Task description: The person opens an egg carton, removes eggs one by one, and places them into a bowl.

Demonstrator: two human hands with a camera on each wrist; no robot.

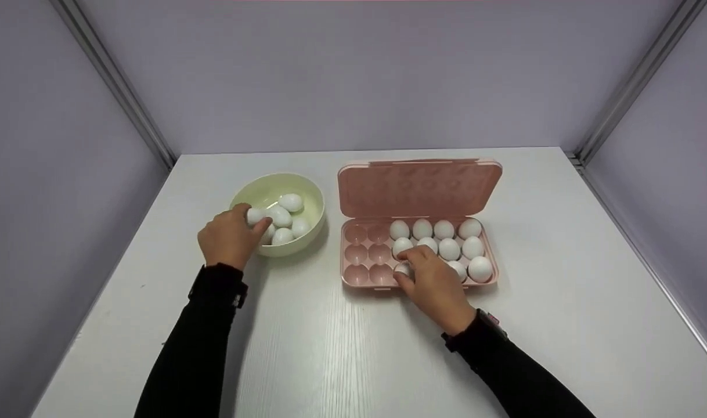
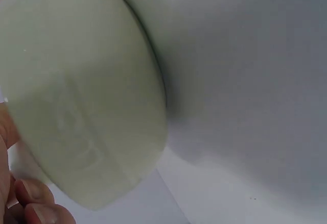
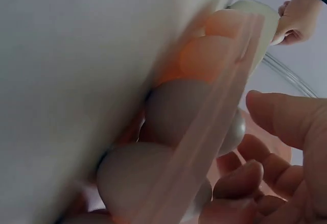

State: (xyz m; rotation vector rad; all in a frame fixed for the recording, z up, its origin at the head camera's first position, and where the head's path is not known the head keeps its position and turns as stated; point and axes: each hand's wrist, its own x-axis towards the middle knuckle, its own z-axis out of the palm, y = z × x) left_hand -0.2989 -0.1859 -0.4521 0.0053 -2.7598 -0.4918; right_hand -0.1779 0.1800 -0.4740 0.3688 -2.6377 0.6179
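Note:
My left hand [image 1: 228, 235] reaches over the rim of a pale green bowl [image 1: 304, 241] and pinches a white egg [image 1: 255, 216] between thumb and fingers. Several more eggs [image 1: 280, 216] lie in the bowl. In the left wrist view the bowl's outer wall [image 2: 97, 96] hides most of this. On the right, a pink egg carton [image 1: 420, 191] stands with its lid up. My right hand [image 1: 437, 287] is over its front row, fingers around an egg [image 1: 404, 269] seated in a cup. The right wrist view shows the thumb [image 3: 276, 114] apart from that egg.
White eggs [image 1: 449, 249] sit in the carton's right part. Its two left columns of cups [image 1: 356, 253] hold none. Both containers stand on a white table [image 1: 307, 337], with pale panels [image 1: 353, 75] behind and at the sides.

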